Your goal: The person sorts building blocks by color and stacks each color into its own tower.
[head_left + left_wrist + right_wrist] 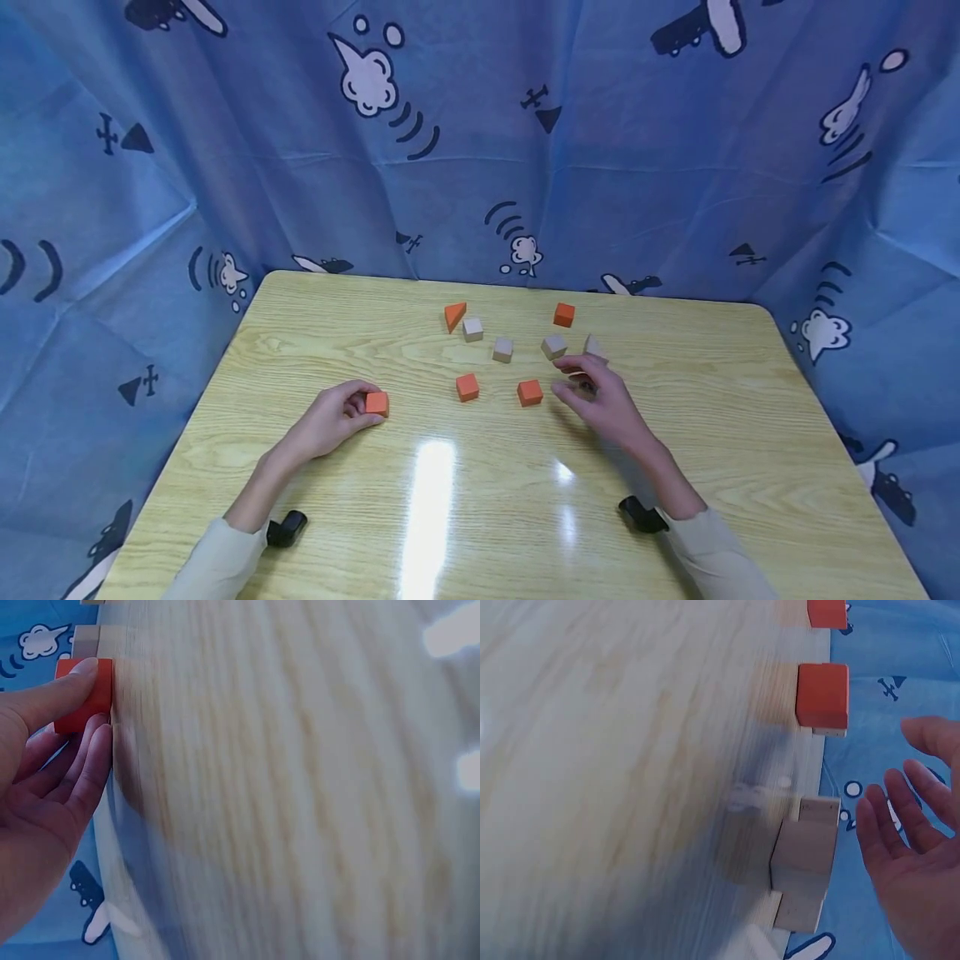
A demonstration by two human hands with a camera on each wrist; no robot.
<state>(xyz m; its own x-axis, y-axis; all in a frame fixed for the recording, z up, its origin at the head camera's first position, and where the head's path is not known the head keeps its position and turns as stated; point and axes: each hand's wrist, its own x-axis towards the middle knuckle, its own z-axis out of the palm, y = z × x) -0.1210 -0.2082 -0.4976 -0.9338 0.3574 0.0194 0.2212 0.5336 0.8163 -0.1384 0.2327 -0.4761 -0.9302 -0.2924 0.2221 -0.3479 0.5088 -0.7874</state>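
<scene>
At the left of the table, my left hand (337, 417) pinches an orange cube (377, 404) between thumb and fingers. In the left wrist view the thumb lies over one face of this orange cube (84, 694) and the fingers support its other side. My right hand (600, 400) is right of the middle, fingers spread and gently bent, with nothing in its grasp. Closest to its fingertips are an orange cube (529, 393), a pale wooden cube (554, 347) and a pale pointed block (593, 347), partly hidden by the hand. The right wrist view shows pale blocks (804, 855) beside the fingers.
Between the hands lies another orange cube (467, 387). Farther back are an orange triangular block (454, 316), two pale cubes (472, 329) and an orange cube (564, 314). A blue patterned curtain (465, 150) borders the wooden table (330, 333) behind and at both sides.
</scene>
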